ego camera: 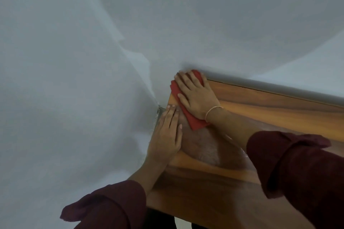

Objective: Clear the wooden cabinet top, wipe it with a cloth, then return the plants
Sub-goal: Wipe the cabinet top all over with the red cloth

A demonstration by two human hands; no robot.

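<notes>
Your flat right hand (pixel 197 96) pins the soft, bunch-prone red cloth (pixel 193 122) mid-sheet; your left hand (pixel 167 134) lies flat at its seven o'clock.

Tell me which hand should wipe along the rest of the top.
Right. The right hand presses flat on the cloth, and the top extends to its side. The left hand rests bare at the edge.

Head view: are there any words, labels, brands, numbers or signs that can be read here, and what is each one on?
None: no text shows on the red cloth, the wooden cabinet top, the white wall, the dark red sleeves or the thin bracelet.
</notes>
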